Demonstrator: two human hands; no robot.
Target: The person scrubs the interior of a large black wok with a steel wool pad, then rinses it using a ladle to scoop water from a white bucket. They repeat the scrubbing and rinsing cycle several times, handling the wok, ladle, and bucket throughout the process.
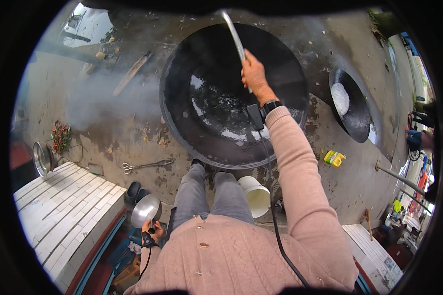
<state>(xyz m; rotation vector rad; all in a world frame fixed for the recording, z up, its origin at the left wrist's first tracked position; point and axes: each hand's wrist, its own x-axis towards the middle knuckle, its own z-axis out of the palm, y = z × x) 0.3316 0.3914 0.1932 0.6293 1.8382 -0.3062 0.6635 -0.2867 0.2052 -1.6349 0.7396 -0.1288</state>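
Note:
A very large black iron wok (181,125) lies before me, its dark inside glossy with bright reflections. I cannot tell how much liquid is in it. My right hand (256,73) reaches out over the wok, gripping a silver metal rod or handle (234,35). The rod's far end runs past the wok's far rim and out of view. Low at my left side, my left hand (155,232) holds a shiny metal scoop (144,212) with a round bowl by its short handle. A cable hangs from the strap on my right wrist across the wok's near rim.
A white bucket (256,197) stands by my leg. Metal tongs (147,166), a plank (133,73) and a yellow jug (334,158) lie on wet concrete. A smaller wok (356,121) tilts at right. White-tiled ledge (66,195) at left; red chillies (61,137) beyond. Smoke or steam drifts left.

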